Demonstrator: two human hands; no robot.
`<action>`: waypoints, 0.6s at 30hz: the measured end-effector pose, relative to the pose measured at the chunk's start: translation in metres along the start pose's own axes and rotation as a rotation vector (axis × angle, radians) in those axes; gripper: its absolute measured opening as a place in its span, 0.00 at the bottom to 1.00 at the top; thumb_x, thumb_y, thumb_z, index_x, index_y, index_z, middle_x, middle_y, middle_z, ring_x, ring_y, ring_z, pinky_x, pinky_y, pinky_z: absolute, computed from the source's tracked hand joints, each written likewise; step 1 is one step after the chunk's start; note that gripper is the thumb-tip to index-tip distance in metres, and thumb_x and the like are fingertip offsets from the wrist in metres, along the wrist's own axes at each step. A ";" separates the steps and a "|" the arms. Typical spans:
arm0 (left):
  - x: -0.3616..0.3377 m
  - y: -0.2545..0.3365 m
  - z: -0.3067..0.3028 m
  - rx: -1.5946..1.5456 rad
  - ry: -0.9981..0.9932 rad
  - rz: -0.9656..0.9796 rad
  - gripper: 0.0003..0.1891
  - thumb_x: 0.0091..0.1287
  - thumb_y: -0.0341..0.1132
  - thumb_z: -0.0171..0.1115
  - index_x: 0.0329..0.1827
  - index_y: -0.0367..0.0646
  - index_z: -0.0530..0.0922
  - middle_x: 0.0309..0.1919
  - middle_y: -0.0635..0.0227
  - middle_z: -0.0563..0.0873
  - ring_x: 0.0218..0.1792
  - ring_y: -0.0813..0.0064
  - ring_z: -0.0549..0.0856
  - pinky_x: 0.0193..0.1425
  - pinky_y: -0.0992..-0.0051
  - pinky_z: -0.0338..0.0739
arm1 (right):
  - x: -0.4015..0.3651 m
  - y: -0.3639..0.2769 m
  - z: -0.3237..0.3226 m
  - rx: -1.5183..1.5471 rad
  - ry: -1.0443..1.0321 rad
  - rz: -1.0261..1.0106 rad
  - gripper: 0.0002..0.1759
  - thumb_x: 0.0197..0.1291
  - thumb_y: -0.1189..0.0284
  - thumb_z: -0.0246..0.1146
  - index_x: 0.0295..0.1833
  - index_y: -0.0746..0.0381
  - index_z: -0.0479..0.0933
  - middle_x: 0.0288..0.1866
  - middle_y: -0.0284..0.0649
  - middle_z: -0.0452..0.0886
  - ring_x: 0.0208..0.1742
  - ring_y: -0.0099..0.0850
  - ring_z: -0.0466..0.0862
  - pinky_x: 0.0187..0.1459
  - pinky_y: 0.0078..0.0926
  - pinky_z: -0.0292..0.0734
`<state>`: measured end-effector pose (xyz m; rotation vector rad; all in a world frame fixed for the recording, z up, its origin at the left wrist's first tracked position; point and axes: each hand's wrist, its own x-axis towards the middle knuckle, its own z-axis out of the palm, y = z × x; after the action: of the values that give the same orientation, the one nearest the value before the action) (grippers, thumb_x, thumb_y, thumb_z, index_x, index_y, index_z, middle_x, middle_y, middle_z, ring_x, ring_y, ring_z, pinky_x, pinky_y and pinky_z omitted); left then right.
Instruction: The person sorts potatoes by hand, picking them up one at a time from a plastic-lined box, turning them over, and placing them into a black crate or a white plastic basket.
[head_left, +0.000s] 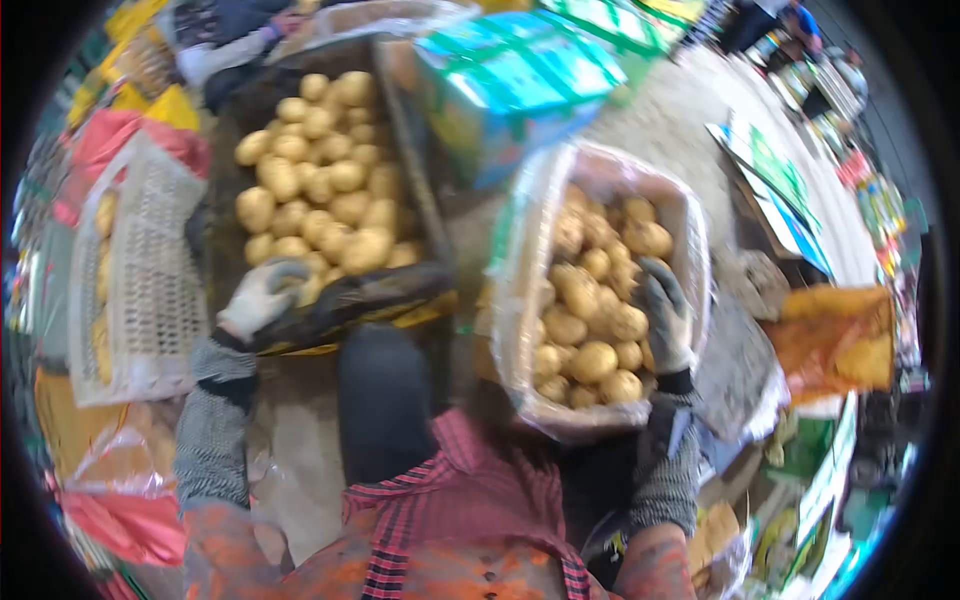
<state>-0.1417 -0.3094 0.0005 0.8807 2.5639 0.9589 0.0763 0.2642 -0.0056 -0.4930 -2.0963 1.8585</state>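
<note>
My left hand (265, 297), in a white-and-grey work glove, is at the near left corner of a crate (425, 170) lined with dark plastic. Its fingers are bent and apart from the thumb, next to the heaped potatoes (330, 180), with nothing clearly between them. In a box (690, 215) lined with clear plastic, my gloved right hand (667, 315) reaches down along the right inner side. Its fingers are stretched out beside the potatoes (595, 300) there, some of which look browner. Motion blurs both hands a little, and the right fingertips are partly hidden.
A white perforated basket (150, 270) holding potatoes stands at the left. Behind the two containers is a blue-green taped box (515, 75). Orange plastic (835, 340) and flattened cardboard (770, 195) lie at the right. Other people are at the far right and upper left.
</note>
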 end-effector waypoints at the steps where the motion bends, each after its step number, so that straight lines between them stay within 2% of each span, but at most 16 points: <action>1: 0.001 0.006 -0.005 -0.014 -0.023 -0.034 0.14 0.60 0.32 0.65 0.49 0.40 0.83 0.50 0.56 0.85 0.55 0.55 0.83 0.63 0.64 0.76 | 0.001 0.006 -0.003 -0.008 0.004 0.005 0.18 0.77 0.68 0.58 0.67 0.62 0.76 0.53 0.34 0.81 0.49 0.21 0.81 0.53 0.21 0.77; 2: 0.004 0.013 -0.007 -0.004 -0.045 -0.035 0.14 0.60 0.30 0.65 0.49 0.40 0.83 0.50 0.56 0.85 0.54 0.55 0.84 0.63 0.64 0.76 | 0.002 0.003 -0.005 -0.010 -0.038 0.028 0.19 0.75 0.69 0.59 0.67 0.62 0.76 0.53 0.34 0.81 0.49 0.22 0.81 0.52 0.21 0.78; 5: 0.010 0.013 -0.008 0.012 -0.075 -0.085 0.13 0.62 0.29 0.64 0.50 0.39 0.82 0.52 0.57 0.85 0.56 0.58 0.83 0.65 0.65 0.75 | 0.003 0.016 -0.004 -0.291 -0.086 0.008 0.19 0.72 0.69 0.64 0.64 0.66 0.77 0.53 0.36 0.83 0.50 0.23 0.82 0.52 0.20 0.78; 6: 0.013 0.012 -0.008 0.015 -0.085 -0.109 0.13 0.64 0.29 0.63 0.51 0.38 0.82 0.53 0.57 0.85 0.57 0.60 0.83 0.66 0.66 0.75 | 0.002 0.017 -0.004 -0.478 -0.113 0.058 0.20 0.69 0.68 0.66 0.63 0.66 0.78 0.52 0.37 0.83 0.50 0.24 0.83 0.53 0.21 0.79; 7: 0.018 0.021 -0.004 -0.075 0.042 -0.101 0.14 0.65 0.30 0.63 0.53 0.38 0.82 0.54 0.57 0.85 0.59 0.62 0.82 0.67 0.67 0.74 | 0.000 0.009 -0.001 -0.665 -0.139 0.115 0.21 0.67 0.68 0.68 0.62 0.65 0.78 0.51 0.38 0.83 0.51 0.26 0.83 0.53 0.22 0.79; 8: 0.025 0.039 0.003 -0.168 0.164 -0.096 0.14 0.67 0.30 0.62 0.55 0.37 0.81 0.56 0.58 0.84 0.60 0.63 0.82 0.68 0.67 0.73 | -0.006 -0.010 0.005 -0.711 -0.214 0.225 0.23 0.62 0.66 0.72 0.61 0.61 0.80 0.53 0.42 0.84 0.52 0.32 0.85 0.56 0.28 0.80; 9: 0.030 0.062 0.010 -0.264 0.285 -0.098 0.15 0.69 0.31 0.62 0.56 0.37 0.81 0.57 0.59 0.84 0.62 0.65 0.81 0.69 0.68 0.72 | -0.006 -0.012 0.012 -0.874 -0.396 0.278 0.27 0.58 0.63 0.73 0.63 0.58 0.79 0.57 0.43 0.82 0.55 0.37 0.84 0.58 0.34 0.79; 11: 0.044 0.163 0.015 -0.441 0.354 -0.041 0.17 0.71 0.30 0.60 0.61 0.36 0.78 0.60 0.59 0.81 0.64 0.68 0.78 0.72 0.68 0.69 | -0.012 -0.010 0.028 -1.216 -0.763 0.284 0.35 0.52 0.59 0.75 0.67 0.54 0.76 0.64 0.45 0.79 0.62 0.44 0.81 0.61 0.45 0.77; 13: 0.055 0.226 0.034 -0.501 0.360 0.195 0.17 0.70 0.28 0.61 0.61 0.36 0.79 0.62 0.57 0.80 0.65 0.66 0.78 0.73 0.68 0.69 | -0.038 0.018 0.048 -1.615 -0.773 0.303 0.41 0.50 0.58 0.76 0.72 0.51 0.72 0.68 0.43 0.75 0.66 0.46 0.78 0.63 0.49 0.74; 14: 0.066 0.244 0.053 -0.623 0.331 0.346 0.17 0.70 0.27 0.60 0.61 0.36 0.79 0.62 0.57 0.80 0.65 0.65 0.78 0.73 0.68 0.69 | -0.045 0.044 0.048 -1.617 -0.765 0.275 0.42 0.51 0.57 0.75 0.73 0.50 0.71 0.72 0.41 0.71 0.67 0.49 0.76 0.65 0.51 0.72; 15: 0.080 0.257 0.075 -0.747 0.300 0.502 0.17 0.69 0.26 0.59 0.60 0.36 0.79 0.62 0.56 0.80 0.65 0.65 0.79 0.73 0.68 0.69 | -0.044 0.042 0.047 -1.584 -0.766 0.292 0.42 0.51 0.56 0.74 0.73 0.50 0.71 0.72 0.42 0.72 0.67 0.49 0.76 0.65 0.51 0.72; 17: 0.099 0.277 0.116 -0.973 0.219 0.480 0.17 0.69 0.27 0.61 0.60 0.36 0.79 0.61 0.57 0.81 0.63 0.67 0.80 0.71 0.69 0.71 | -0.032 0.029 0.043 -1.529 -0.767 0.318 0.41 0.52 0.55 0.73 0.73 0.51 0.71 0.71 0.42 0.72 0.68 0.47 0.76 0.65 0.51 0.72; 18: 0.106 0.279 0.132 -0.986 0.173 0.428 0.16 0.71 0.28 0.60 0.60 0.35 0.79 0.61 0.57 0.81 0.64 0.67 0.79 0.73 0.68 0.69 | -0.028 0.025 0.038 -1.392 -0.677 0.332 0.40 0.54 0.50 0.71 0.71 0.54 0.72 0.63 0.45 0.80 0.64 0.44 0.80 0.62 0.48 0.74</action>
<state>-0.0416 -0.0101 0.0844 1.0254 1.6115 2.1944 0.0862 0.2203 -0.0349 -0.5018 -3.7514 0.2905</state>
